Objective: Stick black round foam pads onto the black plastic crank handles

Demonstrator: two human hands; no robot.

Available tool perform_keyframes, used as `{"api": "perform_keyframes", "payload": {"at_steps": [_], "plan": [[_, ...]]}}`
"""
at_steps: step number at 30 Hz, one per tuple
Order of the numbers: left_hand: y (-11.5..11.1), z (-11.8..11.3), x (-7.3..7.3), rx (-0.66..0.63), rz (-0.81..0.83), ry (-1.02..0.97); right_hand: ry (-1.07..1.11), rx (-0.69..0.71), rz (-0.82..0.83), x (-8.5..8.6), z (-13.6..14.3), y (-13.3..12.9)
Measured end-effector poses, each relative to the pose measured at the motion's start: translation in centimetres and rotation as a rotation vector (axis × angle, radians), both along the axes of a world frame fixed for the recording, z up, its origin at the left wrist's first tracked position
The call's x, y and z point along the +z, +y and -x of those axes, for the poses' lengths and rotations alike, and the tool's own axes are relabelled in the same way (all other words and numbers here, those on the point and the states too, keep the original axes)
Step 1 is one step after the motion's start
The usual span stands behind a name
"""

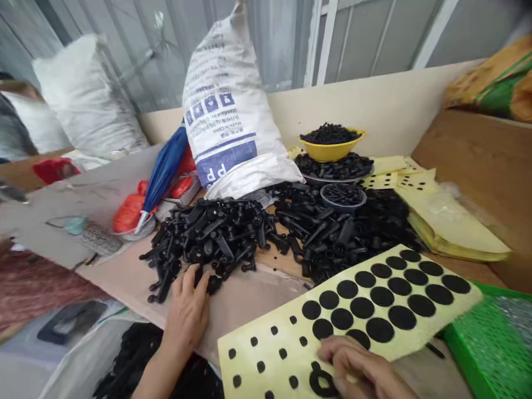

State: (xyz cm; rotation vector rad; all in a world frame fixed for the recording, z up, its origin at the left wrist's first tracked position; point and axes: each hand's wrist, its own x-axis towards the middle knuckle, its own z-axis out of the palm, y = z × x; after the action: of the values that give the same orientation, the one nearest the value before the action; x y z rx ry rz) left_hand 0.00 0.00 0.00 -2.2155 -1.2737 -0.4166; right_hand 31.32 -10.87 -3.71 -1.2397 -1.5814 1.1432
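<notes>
My curled left hand (189,303) and right hand (358,363) hide any grip; the yellow paper sheet (290,336) seems half-used, round black discs (382,296) remaining far right.

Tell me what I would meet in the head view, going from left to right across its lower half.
Orange-red bundle, left hand, small black dots on the large yellow sheet, right hand, green perforated plastic basket.

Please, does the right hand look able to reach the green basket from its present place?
Probably yes: the green basket is to the right of the right hand, and only the flat yellow sheet and a thin black piece seem to lie between, nothing tall.
</notes>
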Motion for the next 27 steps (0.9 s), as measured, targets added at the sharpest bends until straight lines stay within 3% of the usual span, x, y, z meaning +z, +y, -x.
{"api": "perform_keyframes", "payload": {"at_steps": [5, 9, 11, 14, 17, 21, 24, 27], "plan": [[0.0, -0.3, -1.5, 0.021, 0.076, 0.029, -0.015, -0.009, 0.009, 2.3, -0.1, -0.3], [0.6, 0.4, -2.1, 0.124, 0.193, -0.011, 0.011, -0.049, 0.019, 2.6, -0.2, 0.0], [1.1, 0.8, -2.0, 0.120, 0.265, -0.087, 0.053, -0.075, 0.046, 2.5, -0.2, 0.1], [1.2, 0.1, -1.0, 0.098, 0.452, -0.358, 0.148, -0.119, 0.107, 2.6, -0.1, 0.4], [0.3, -2.8, 0.7, 0.090, 0.842, -0.744, 0.272, -0.147, 0.176, 3.2, -0.2, 0.7], [-1.8, -8.4, 2.3, 0.014, 1.391, -1.168, 0.453, -0.189, 0.240, 4.2, -0.3, 1.1], [-2.8, -11.4, 2.5, -0.040, 1.622, -1.249, 0.519, -0.230, 0.265, 4.4, -0.3, 1.3], [-2.9, -12.8, 2.2, -0.069, 1.720, -1.222, 0.539, -0.244, 0.281, 4.2, -0.3, 1.3]]}}
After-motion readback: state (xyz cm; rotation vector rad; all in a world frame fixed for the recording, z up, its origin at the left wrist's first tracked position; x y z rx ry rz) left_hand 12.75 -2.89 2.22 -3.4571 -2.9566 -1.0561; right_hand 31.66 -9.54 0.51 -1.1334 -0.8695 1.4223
